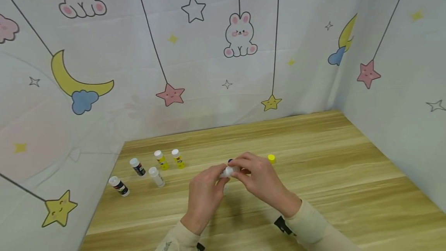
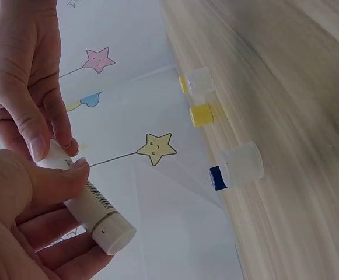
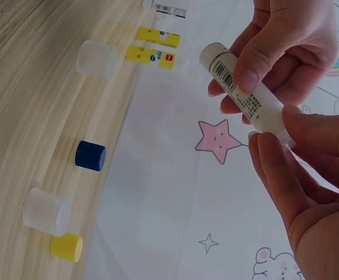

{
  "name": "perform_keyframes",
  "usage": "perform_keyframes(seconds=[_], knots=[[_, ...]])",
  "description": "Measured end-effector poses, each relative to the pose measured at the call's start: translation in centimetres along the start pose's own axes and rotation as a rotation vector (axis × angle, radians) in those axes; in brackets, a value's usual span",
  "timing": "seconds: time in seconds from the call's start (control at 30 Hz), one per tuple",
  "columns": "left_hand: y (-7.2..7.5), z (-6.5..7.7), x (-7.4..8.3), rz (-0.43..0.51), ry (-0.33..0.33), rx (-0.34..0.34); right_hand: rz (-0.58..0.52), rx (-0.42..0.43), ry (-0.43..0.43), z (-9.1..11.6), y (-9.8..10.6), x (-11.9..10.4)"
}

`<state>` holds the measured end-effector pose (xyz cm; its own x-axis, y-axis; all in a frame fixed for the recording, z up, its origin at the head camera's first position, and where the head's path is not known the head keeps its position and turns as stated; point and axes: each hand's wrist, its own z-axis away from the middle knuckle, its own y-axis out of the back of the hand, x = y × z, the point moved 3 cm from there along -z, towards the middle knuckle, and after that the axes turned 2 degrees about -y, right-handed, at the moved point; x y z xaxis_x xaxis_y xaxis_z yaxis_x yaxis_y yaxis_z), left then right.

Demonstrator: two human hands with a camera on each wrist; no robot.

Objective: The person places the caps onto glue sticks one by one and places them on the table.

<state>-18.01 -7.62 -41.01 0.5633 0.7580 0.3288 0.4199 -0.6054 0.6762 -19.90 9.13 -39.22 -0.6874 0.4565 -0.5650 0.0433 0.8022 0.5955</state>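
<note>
Above the table both hands hold a white tube like a glue stick (image 2: 96, 213), with a barcode on its side. My left hand (image 1: 205, 191) grips the tube's body, thumb along the printed label (image 3: 223, 76). With fingertips and thumb, my right hand (image 1: 259, 177) pinches the other end, partly covering it. Below the hands, a small dark blue cap (image 3: 90, 156) and two translucent caps, one near (image 3: 97, 58) and one farther along (image 3: 46, 211), stand on the table. A yellow cap (image 1: 271, 159) sits just beyond my right hand.
On the left of the wooden table (image 1: 313, 150) stand several tubes: two yellow-labelled ones (image 1: 178, 159), two dark-labelled ones (image 1: 119, 186) and a white one (image 1: 156, 177). A printed curtain (image 1: 209, 69) closes off the back and sides.
</note>
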Motion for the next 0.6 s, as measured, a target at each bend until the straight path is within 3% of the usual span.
perform_keyframes(seconds=[0.4,0.6], knots=[[0.29,-0.47,0.53,-0.039,-0.041,0.044,0.064,0.040,0.044,-0.51,-0.14,-0.28],[0.43,-0.57,0.47,-0.057,-0.040,0.046,0.004,0.002,0.008,-0.89,-0.19,-0.06]])
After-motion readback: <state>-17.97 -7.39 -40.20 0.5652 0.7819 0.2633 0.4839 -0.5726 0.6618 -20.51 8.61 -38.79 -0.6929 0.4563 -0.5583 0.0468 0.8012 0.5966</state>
